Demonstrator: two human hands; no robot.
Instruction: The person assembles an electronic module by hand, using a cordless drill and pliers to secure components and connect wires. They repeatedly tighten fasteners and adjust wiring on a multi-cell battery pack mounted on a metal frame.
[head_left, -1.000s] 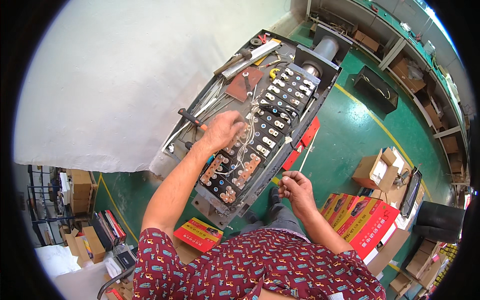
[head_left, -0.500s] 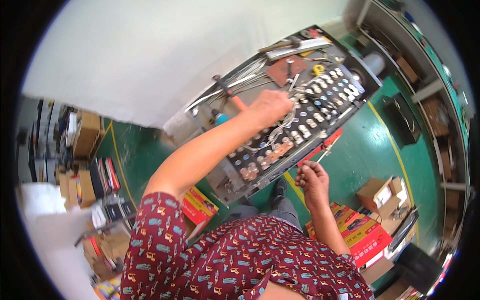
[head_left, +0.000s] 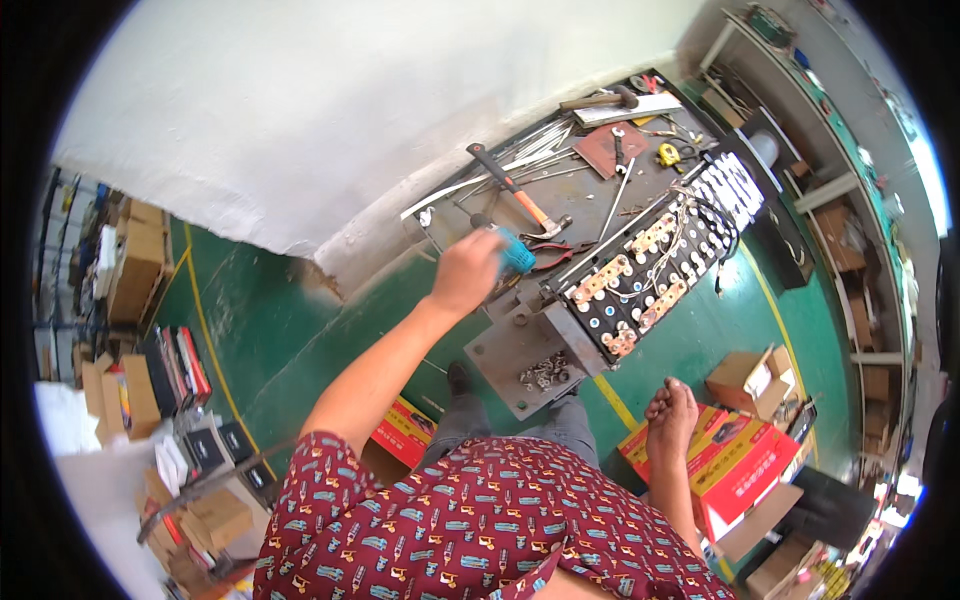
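While your left hand point(head_left: 468, 270) meets the teal power tool point(head_left: 516, 254) at frame centre, blur keeps you from telling whether its fingers grip it. Your right hand point(head_left: 672, 420), lower right of centre, has fingers half-curled. Just above the tool, an orange-and-black hammer point(head_left: 512, 190) lies on the desk point(head_left: 578, 200); black battery block point(head_left: 650, 283), right of centre.

Left hand point(head_left: 468, 272) at teal tool point(head_left: 516, 255) — hammer point(head_left: 529, 206) nearby.
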